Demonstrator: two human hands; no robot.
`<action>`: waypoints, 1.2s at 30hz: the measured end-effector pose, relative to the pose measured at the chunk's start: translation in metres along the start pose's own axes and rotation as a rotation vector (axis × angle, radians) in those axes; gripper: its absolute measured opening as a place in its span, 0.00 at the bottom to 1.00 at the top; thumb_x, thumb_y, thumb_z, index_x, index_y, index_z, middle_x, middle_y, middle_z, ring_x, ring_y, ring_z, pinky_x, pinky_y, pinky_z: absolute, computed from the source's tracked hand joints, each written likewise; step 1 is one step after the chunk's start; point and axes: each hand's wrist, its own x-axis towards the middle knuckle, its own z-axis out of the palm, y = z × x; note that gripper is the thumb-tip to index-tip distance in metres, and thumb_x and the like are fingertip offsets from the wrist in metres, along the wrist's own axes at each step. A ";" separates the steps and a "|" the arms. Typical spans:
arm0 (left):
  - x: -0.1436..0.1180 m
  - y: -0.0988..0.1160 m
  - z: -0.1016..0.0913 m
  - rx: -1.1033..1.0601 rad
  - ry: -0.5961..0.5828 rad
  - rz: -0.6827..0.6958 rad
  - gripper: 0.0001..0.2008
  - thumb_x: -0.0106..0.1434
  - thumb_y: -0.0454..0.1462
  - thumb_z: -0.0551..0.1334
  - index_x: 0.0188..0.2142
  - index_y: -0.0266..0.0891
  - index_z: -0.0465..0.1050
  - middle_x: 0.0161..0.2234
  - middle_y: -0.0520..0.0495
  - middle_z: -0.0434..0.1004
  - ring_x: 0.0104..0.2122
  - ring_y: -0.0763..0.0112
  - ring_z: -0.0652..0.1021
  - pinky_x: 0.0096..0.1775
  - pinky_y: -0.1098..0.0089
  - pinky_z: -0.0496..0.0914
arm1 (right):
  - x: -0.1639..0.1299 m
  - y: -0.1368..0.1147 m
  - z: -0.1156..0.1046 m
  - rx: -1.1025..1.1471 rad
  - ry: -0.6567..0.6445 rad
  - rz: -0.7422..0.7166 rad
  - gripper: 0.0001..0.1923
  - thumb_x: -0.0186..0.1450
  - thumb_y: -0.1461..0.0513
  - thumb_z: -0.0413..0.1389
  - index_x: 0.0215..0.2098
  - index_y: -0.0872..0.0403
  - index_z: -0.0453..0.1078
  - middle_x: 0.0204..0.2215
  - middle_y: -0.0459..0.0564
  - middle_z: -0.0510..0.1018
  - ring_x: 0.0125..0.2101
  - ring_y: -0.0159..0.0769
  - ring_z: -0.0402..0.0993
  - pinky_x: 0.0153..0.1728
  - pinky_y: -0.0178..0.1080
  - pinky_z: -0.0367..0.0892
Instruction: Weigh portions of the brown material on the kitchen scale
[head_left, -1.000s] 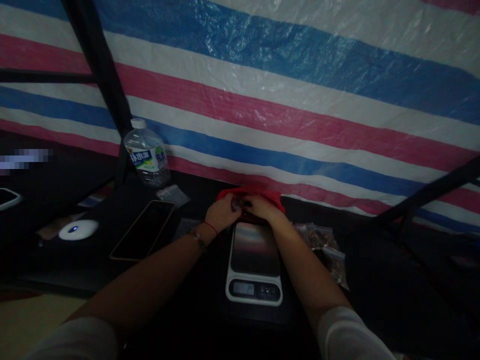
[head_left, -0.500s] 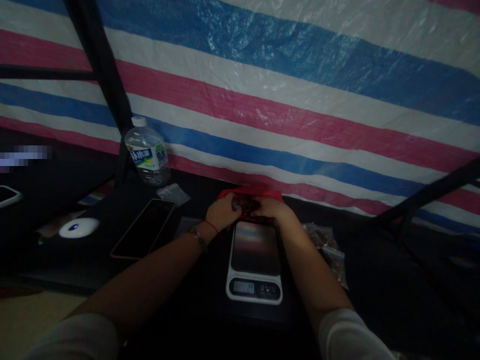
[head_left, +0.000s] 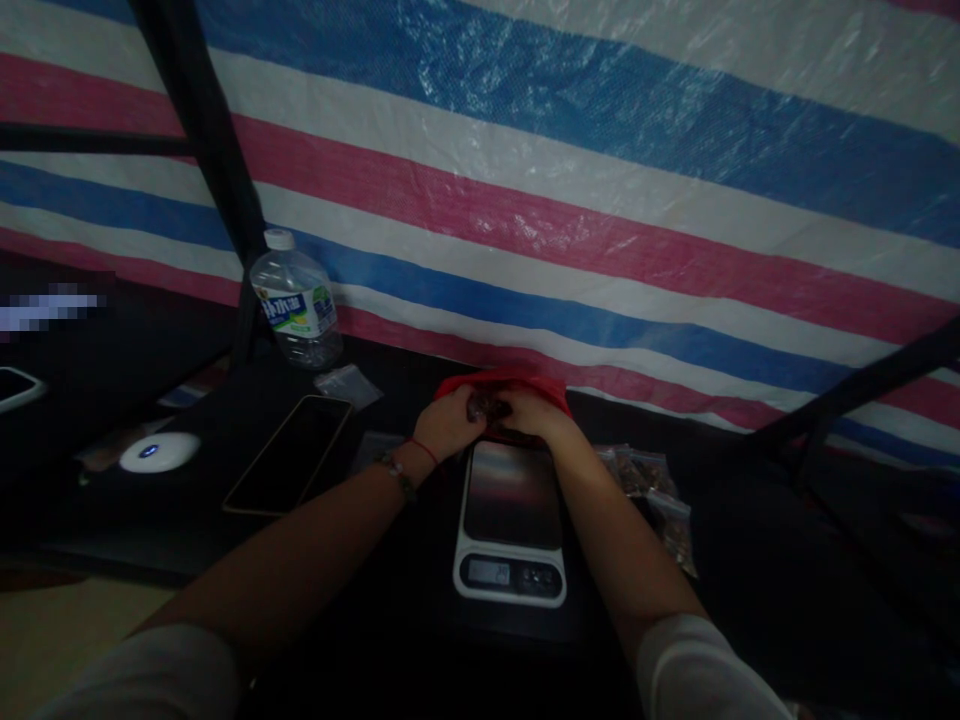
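Both hands meeting over the red bag (head_left: pixel 504 380) at 12 o'clock of the scale (head_left: pixel 511 520): left hand (head_left: pixel 448 424) and right hand (head_left: pixel 536 415) pinching a small clear packet (head_left: pixel 486 407) of dark bits between fingertips. Scale platform bare, nothing weighed yet by the look of it. Filled packets (head_left: pixel 654 490) heaped at 3 o'clock, count unclear. On the table (head_left: pixel 390 610): one scale, one bottle (head_left: pixel 295 305), one phone (head_left: pixel 289 455), one white puck (head_left: pixel 159 452).

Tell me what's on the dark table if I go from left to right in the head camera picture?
White puck with a blue light → phone → water bottle → left hand → kitchen scale → right hand → small bags of brown bits.
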 end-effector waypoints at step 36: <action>0.002 -0.004 0.008 0.019 -0.007 0.009 0.19 0.62 0.45 0.56 0.49 0.42 0.68 0.39 0.44 0.79 0.39 0.60 0.79 0.39 0.67 0.71 | -0.004 -0.019 -0.020 0.216 0.223 -0.181 0.16 0.59 0.69 0.56 0.45 0.53 0.75 0.44 0.50 0.79 0.44 0.37 0.74 0.48 0.38 0.66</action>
